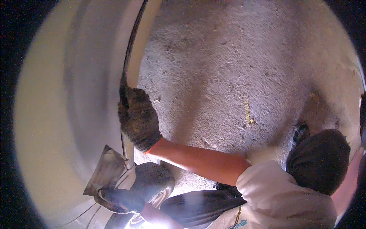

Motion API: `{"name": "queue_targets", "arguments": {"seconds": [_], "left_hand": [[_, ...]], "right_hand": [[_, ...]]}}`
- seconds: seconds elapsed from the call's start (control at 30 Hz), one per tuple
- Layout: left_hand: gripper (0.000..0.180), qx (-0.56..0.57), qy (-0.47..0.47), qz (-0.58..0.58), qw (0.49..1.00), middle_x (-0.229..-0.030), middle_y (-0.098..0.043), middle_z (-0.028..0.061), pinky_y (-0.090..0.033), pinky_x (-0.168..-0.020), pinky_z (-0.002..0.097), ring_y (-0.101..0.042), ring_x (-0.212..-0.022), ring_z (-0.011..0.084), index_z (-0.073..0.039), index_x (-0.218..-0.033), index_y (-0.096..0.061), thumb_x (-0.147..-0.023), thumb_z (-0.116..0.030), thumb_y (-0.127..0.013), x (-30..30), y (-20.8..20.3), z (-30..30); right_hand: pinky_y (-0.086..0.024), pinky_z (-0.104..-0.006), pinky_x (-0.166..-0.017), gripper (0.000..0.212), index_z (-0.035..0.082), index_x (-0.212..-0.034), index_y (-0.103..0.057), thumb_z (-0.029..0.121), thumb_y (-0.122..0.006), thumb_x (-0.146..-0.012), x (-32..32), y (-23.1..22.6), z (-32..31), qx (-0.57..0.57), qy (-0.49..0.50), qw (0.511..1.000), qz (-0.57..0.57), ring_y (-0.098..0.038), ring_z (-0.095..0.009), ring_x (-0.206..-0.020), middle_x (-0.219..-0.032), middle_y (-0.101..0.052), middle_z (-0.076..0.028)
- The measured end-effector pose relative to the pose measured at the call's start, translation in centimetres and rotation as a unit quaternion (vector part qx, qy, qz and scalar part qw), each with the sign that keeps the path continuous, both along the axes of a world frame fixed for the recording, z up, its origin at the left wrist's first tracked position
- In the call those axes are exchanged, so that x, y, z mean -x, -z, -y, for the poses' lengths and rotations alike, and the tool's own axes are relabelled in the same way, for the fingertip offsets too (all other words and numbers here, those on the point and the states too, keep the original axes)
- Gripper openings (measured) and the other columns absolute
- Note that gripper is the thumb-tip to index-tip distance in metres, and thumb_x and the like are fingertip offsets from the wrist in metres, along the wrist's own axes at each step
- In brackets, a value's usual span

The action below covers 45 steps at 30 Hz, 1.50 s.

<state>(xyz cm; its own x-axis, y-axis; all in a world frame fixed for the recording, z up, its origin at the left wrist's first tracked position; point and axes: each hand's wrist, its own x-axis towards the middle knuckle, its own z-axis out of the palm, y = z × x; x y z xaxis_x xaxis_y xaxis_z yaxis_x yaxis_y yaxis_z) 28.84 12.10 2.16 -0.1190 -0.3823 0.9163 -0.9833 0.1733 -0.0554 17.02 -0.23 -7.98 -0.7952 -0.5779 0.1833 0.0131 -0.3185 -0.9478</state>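
My left hand (121, 200), in a dark knit glove, is closed on the lower corner of a flat, roughly rectangular scraper (106, 170) smeared with grey. The scraper is beside the lower part of a large pale, curved panel (45, 114) with a blurred grey band. Farther up, my right hand (140, 119), in a dark, dirty glove with an orange cuff edge, is closed at the panel's edge, where a narrow dark seam (133, 38) runs. Its fingertips are partly hidden, so whether it grips the edge or a thin dark piece there cannot be made out.
Rough grey concrete floor (213, 68) lies right of the panel, with a small yellow strip (247, 112) on it. A dark, rounded, tyre-like shape (154, 176) stands below my right hand. My bent knee (320, 164) is at the right. Bright light glares near my left forearm.
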Motion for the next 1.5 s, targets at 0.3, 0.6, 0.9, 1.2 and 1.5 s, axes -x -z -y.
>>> {"name": "queue_targets", "arguments": {"seconds": [0.3,0.6,0.9,1.2,1.5], "left_hand": [[0.043,0.001,0.057,0.063,0.996,-0.106,-0.057,0.0211,-0.056,-0.081,0.0355,-0.06,-0.095,0.0291,0.006,-0.119,-0.055,-0.103,-0.032,-0.041,-4.0,-0.7,-0.3],[0.037,0.024,0.054,0.092,0.994,-0.102,-0.058,0.0191,-0.055,-0.076,0.0338,-0.06,-0.09,0.027,0.007,-0.112,-0.057,-0.103,-0.026,-0.043,-1.2,-0.4,-1.1],[0.035,0.024,0.229,0.213,0.95,-0.106,-0.058,0.0224,-0.055,-0.075,0.0374,-0.06,-0.093,0.033,0.009,-0.116,-0.057,-0.103,-0.021,-0.044,-3.5,-1.8,-0.7],[0.041,0.041,0.181,0.203,0.961,-0.119,-0.058,0.0268,-0.053,-0.089,0.0463,-0.058,-0.11,0.0394,0.01,-0.114,-0.061,-0.104,-0.023,-0.038,-7.4,-1.8,-1.0],[0.038,0.107,0.236,0.249,0.933,-0.117,-0.06,0.0279,-0.054,-0.091,0.0466,-0.059,-0.111,0.0405,0.01,-0.114,-0.061,-0.102,-0.021,-0.042,-8.3,-2.6,-0.9]], "right_hand": [[-0.048,-0.0277,-0.086,0.042,0.004,-0.127,-0.058,0.033,-0.059,-0.097,2.1,8.6,2.1,-0.04,-0.297,0.847,0.438,-0.057,-0.011,-0.096,-0.11,-0.064,-0.002],[-0.047,-0.0266,-0.091,0.038,0.0,-0.128,-0.056,0.023,-0.057,-0.098,0.6,6.7,1.0,0.097,-0.316,0.81,0.484,-0.056,-0.011,-0.098,-0.111,-0.063,-0.003],[-0.05,-0.0346,-0.082,0.022,-0.001,-0.113,-0.061,0.005,-0.056,-0.092,-3.3,2.6,-0.5,0.006,-0.118,0.962,0.248,-0.064,-0.022,-0.094,-0.102,-0.067,-0.014],[-0.051,-0.0382,-0.086,0.033,0.004,-0.126,-0.055,0.012,-0.054,-0.094,-0.6,3.4,-2.4,-0.009,-0.14,0.99,0.023,-0.061,-0.029,-0.106,-0.116,-0.063,-0.018],[-0.047,-0.0247,-0.082,0.036,0.006,-0.125,-0.06,0.028,-0.059,-0.097,-0.5,8.5,1.5,0.075,-0.314,0.791,0.519,-0.055,-0.008,-0.091,-0.11,-0.062,0.001]]}}
